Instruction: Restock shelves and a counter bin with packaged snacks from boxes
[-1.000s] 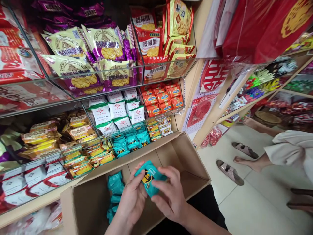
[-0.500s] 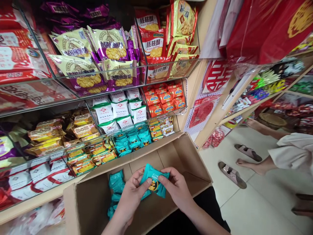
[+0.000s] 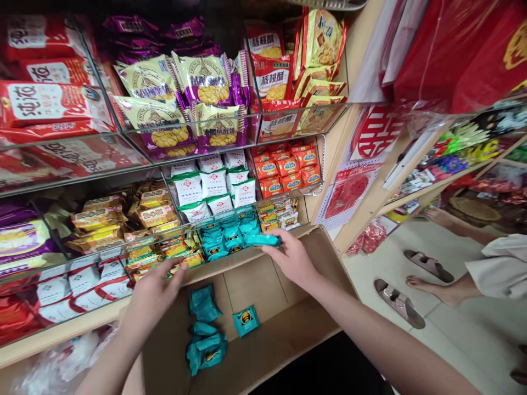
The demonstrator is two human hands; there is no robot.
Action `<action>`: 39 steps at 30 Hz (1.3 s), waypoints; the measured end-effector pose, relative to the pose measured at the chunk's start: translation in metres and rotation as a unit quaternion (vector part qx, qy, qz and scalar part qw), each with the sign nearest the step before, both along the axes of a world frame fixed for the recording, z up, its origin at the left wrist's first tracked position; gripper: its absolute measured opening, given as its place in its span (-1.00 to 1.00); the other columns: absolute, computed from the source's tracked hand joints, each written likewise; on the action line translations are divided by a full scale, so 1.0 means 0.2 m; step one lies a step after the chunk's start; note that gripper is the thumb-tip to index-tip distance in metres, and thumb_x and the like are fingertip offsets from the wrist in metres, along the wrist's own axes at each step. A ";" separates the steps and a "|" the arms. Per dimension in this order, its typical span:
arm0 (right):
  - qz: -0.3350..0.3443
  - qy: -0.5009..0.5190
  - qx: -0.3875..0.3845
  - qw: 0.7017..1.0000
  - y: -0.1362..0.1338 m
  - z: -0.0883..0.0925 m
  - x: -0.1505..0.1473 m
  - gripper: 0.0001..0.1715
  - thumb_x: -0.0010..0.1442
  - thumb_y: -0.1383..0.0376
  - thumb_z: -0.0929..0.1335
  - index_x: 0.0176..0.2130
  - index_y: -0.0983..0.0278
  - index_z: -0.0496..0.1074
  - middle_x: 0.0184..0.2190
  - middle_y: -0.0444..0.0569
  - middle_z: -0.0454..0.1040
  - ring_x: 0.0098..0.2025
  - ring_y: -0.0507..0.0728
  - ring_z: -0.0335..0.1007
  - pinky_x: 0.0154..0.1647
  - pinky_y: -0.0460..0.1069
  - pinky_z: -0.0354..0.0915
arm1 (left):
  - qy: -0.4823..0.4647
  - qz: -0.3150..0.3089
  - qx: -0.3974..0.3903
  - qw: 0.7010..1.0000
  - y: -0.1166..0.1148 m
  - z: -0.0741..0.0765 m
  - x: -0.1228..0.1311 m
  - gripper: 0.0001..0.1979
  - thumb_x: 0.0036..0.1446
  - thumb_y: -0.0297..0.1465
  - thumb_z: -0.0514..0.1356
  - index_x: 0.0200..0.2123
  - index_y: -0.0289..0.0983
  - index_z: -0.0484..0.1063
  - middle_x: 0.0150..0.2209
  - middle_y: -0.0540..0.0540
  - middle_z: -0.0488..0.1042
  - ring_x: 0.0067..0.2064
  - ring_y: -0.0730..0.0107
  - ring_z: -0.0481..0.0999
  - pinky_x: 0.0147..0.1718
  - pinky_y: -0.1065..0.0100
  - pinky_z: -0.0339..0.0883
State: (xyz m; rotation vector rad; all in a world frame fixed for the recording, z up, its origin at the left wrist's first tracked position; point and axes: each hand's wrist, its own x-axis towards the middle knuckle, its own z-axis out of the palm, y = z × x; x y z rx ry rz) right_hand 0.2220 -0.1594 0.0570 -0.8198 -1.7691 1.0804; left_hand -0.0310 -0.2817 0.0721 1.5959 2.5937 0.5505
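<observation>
My right hand (image 3: pixel 290 258) grips a small teal snack packet (image 3: pixel 263 240) by its right end, holding it edge-on in front of the shelf bin of teal packets (image 3: pixel 216 246). My left hand (image 3: pixel 158 288) is at the box's far-left rim, in front of the small yellow-orange packets (image 3: pixel 191 259). Its thumb and fingers are apart, with nothing in them. Below, inside the cardboard box (image 3: pixel 284 343), a single teal packet (image 3: pixel 246 321) lies flat. Several more teal packets (image 3: pixel 207 348) are heaped in the box's left part.
Clear-fronted bins hold white-and-green packets (image 3: pixel 216 184), small red packets (image 3: pixel 288 167) and purple biscuit packs (image 3: pixel 218 123). Red bags (image 3: pixel 457 60) hang at upper right. Another person's leg (image 3: pixel 453 288) and sandals (image 3: pixel 399 302) are on the right floor.
My right hand has carried the teal packet up and away to the shelf. My left hand has let go of it and moved left. The view has shifted slightly.
</observation>
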 end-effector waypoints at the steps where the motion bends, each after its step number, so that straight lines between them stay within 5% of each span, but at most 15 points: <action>1: 0.006 -0.011 -0.032 0.999 0.06 0.00 -0.07 -0.67 -0.01 0.30 0.31 -0.17 0.25 0.32 -0.21 -0.07 0.39 -0.19 0.06 0.30 -0.16 -0.04 0.21 | 0.011 0.027 -0.011 1.000 0.01 -0.01 -0.06 -0.60 0.08 -0.16 -0.06 -0.16 -0.25 0.38 -0.16 -0.11 0.50 -0.16 0.22 0.47 -0.23 0.37 0.29; 5: 0.030 -0.094 -0.183 0.978 0.27 -0.08 -0.35 -0.60 -0.19 0.47 0.36 -0.25 0.30 0.36 -0.41 -0.13 0.40 -0.36 0.02 0.32 -0.35 -0.09 0.25 | 0.032 0.067 -0.056 0.996 0.03 -0.06 -0.14 -0.59 0.09 -0.14 -0.10 -0.27 -0.24 0.43 -0.37 -0.18 0.55 -0.30 0.07 0.51 -0.46 0.32 0.28; 11: 0.051 -0.126 -0.204 0.970 0.40 -0.17 -0.62 -0.70 -0.15 0.45 0.36 -0.30 0.33 0.38 -0.52 -0.16 0.41 -0.53 -0.05 0.27 -0.51 -0.15 0.20 | 0.056 0.099 -0.074 0.991 0.00 -0.06 -0.07 -0.62 0.12 -0.16 -0.14 -0.26 -0.16 0.41 -0.35 -0.15 0.55 -0.33 0.10 0.51 -0.50 0.35 0.18; 15: 0.057 -0.147 -0.167 0.973 0.44 -0.24 -0.73 -0.81 -0.06 0.37 0.34 -0.34 0.36 0.39 -0.46 -0.08 0.45 -0.50 -0.02 0.31 -0.50 -0.13 0.21 | 0.074 0.106 -0.073 0.989 -0.01 -0.07 -0.08 -0.63 0.13 -0.20 -0.15 -0.28 -0.18 0.41 -0.39 -0.15 0.54 -0.38 0.14 0.49 -0.54 0.37 0.10; 20: 0.030 -0.196 -0.073 0.977 0.48 -0.31 -0.77 -0.72 -0.04 0.20 0.35 -0.33 0.35 0.42 -0.32 0.00 0.46 -0.26 0.12 0.36 -0.28 -0.05 0.23 | 0.089 0.098 -0.062 0.989 -0.02 -0.10 -0.08 -0.65 0.15 -0.24 -0.15 -0.31 -0.19 0.40 -0.37 -0.13 0.53 -0.38 0.21 0.48 -0.51 0.37 0.06; 29: 0.010 -0.307 0.055 0.950 0.51 -0.31 -0.82 -0.66 0.02 0.13 0.32 -0.21 0.23 0.42 -0.15 0.02 0.42 0.03 0.25 0.17 0.06 0.12 -0.03 | 0.090 0.094 -0.061 0.990 -0.02 -0.07 -0.07 -0.69 0.15 -0.25 -0.11 -0.33 -0.17 0.40 -0.36 -0.08 0.53 -0.38 0.25 0.48 -0.53 0.38 0.05; 39: -0.022 -0.351 0.120 0.928 0.49 -0.35 -0.91 -0.60 0.09 0.10 0.25 -0.11 0.21 0.37 -0.05 0.05 0.36 0.10 0.26 0.07 0.11 0.17 -0.14 | 0.104 0.097 -0.071 0.987 -0.02 -0.07 -0.06 -0.70 0.16 -0.25 -0.11 -0.39 -0.19 0.36 -0.39 -0.08 0.52 -0.38 0.27 0.47 -0.55 0.39 -0.01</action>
